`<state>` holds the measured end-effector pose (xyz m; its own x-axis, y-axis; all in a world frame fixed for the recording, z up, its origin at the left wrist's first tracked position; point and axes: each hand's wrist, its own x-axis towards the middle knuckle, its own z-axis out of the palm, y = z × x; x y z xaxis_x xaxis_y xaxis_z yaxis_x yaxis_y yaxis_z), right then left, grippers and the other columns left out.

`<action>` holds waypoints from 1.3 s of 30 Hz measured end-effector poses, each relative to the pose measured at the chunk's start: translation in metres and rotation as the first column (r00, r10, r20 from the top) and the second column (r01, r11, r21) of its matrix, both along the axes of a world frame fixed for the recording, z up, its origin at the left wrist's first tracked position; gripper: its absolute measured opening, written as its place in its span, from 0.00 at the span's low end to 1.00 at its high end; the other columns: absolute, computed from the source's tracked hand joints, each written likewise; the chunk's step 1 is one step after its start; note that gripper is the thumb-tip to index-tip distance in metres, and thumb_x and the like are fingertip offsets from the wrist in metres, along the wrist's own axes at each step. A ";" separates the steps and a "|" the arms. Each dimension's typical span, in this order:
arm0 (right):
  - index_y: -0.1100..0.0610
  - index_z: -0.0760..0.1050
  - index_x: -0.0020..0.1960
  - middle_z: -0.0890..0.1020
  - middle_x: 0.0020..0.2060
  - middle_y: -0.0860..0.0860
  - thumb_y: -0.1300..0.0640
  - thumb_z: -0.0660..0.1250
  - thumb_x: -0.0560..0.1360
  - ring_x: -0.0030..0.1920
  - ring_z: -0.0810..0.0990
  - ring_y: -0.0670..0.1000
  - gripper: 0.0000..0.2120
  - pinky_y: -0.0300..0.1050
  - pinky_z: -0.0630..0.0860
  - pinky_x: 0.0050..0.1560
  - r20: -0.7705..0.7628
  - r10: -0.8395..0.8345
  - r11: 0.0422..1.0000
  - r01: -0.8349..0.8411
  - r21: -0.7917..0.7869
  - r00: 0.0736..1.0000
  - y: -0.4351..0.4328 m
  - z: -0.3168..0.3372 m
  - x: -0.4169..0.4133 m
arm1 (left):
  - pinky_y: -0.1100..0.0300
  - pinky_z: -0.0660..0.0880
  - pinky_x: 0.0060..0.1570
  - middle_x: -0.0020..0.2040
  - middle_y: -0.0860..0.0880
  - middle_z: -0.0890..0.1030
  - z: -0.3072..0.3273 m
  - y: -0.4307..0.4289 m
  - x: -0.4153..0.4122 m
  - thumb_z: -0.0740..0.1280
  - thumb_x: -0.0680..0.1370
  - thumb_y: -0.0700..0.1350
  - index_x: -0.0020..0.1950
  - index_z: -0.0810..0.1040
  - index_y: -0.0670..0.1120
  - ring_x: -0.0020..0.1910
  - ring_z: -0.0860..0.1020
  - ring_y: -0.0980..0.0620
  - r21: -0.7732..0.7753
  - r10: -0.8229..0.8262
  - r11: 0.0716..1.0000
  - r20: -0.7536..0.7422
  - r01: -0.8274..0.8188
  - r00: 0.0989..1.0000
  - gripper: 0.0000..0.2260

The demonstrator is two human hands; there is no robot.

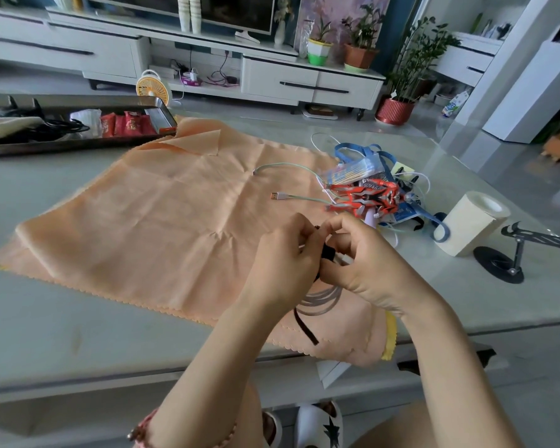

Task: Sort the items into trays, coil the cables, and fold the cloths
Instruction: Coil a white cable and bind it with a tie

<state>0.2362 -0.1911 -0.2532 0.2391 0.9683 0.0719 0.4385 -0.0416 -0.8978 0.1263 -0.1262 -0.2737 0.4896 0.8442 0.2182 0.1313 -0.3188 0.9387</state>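
Note:
Both hands meet over the near right part of an orange cloth [162, 202] spread on the table. My left hand [282, 263] and my right hand [366, 266] together grip a coiled grey cable [324, 300], whose loops hang below them. A black strap [306, 328] wraps the bundle and dangles toward the table edge. A pale green USB cable [291, 197] lies loose on the cloth farther back. Beyond my hands sits a pile with a red toy figure [369, 197], blue lanyards [359, 151] and white cables.
A metal tray [78, 145] at the back left holds red packets, black cables and cloth. A cream roll [472, 221] and a black stand [511, 253] sit at the right. A yellow cloth edge [390, 334] shows under the orange one.

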 end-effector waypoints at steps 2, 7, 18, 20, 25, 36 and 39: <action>0.58 0.71 0.47 0.80 0.27 0.43 0.69 0.70 0.69 0.31 0.78 0.40 0.12 0.13 0.55 0.44 0.012 -0.006 1.000 0.006 -0.019 1.000 0.002 0.000 -0.001 | 0.61 0.70 0.29 0.33 0.50 0.81 0.000 -0.002 0.000 0.63 0.78 0.46 0.34 0.69 0.50 0.28 0.74 0.56 0.083 0.001 0.997 -0.022 0.001 1.000 0.12; 0.60 0.76 0.45 0.80 0.24 0.44 0.66 0.70 0.69 0.30 0.80 0.42 0.07 0.22 0.63 0.48 -0.001 0.014 0.995 -0.014 -0.101 1.000 0.002 0.001 0.003 | 0.63 0.70 0.30 0.30 0.53 0.79 -0.003 -0.001 -0.001 0.62 0.78 0.44 0.35 0.68 0.51 0.28 0.74 0.58 0.136 0.021 0.991 -0.095 -0.008 0.995 0.11; 0.64 0.79 0.53 0.78 0.38 0.54 0.59 0.67 0.68 0.36 0.74 0.48 0.16 0.41 0.71 0.41 -0.601 -0.082 0.992 0.005 -0.129 0.795 0.001 0.009 -0.002 | 0.53 0.71 0.41 0.34 0.54 0.77 0.001 -0.001 -0.005 0.63 0.78 0.41 0.41 0.73 0.45 0.36 0.76 0.51 0.221 0.100 0.967 0.133 -0.128 0.986 0.06; 0.65 0.82 0.36 0.77 0.36 0.52 0.59 0.66 0.69 0.33 0.74 0.46 0.11 0.39 0.71 0.40 -0.650 -0.118 0.993 0.071 -0.098 0.751 0.004 0.008 -0.003 | 0.52 0.72 0.41 0.34 0.54 0.77 0.001 -0.003 -0.004 0.62 0.78 0.42 0.40 0.72 0.47 0.36 0.76 0.50 0.239 0.072 0.965 0.147 -0.106 0.986 0.07; 0.58 0.79 0.47 0.82 0.34 0.48 0.68 0.63 0.75 0.34 0.77 0.43 0.08 0.35 0.73 0.37 -0.632 -0.259 0.950 0.309 -0.032 0.730 0.013 -0.002 -0.006 | 0.47 0.75 0.42 0.34 0.51 0.80 -0.002 -0.005 0.001 0.62 0.79 0.41 0.39 0.72 0.48 0.38 0.79 0.46 0.222 0.031 0.974 0.090 -0.050 0.995 0.09; 0.54 0.81 0.42 0.82 0.30 0.47 0.66 0.69 0.73 0.33 0.81 0.45 0.07 0.39 0.78 0.38 -0.194 -0.399 0.856 0.440 0.271 0.896 0.013 0.002 -0.010 | 0.44 0.76 0.39 0.39 0.45 0.82 -0.004 -0.006 0.004 0.60 0.79 0.45 0.40 0.72 0.43 0.33 0.75 0.40 -0.051 0.141 0.989 0.009 -0.140 0.990 0.10; 0.55 0.79 0.38 0.82 0.29 0.49 0.66 0.72 0.69 0.31 0.81 0.49 0.08 0.43 0.79 0.37 -0.139 -0.358 0.852 0.384 0.356 0.923 0.014 0.002 -0.024 | 0.56 0.75 0.32 0.34 0.47 0.81 -0.008 -0.003 0.004 0.60 0.79 0.44 0.37 0.71 0.45 0.29 0.76 0.46 -0.179 0.234 0.958 0.034 -0.224 0.972 0.11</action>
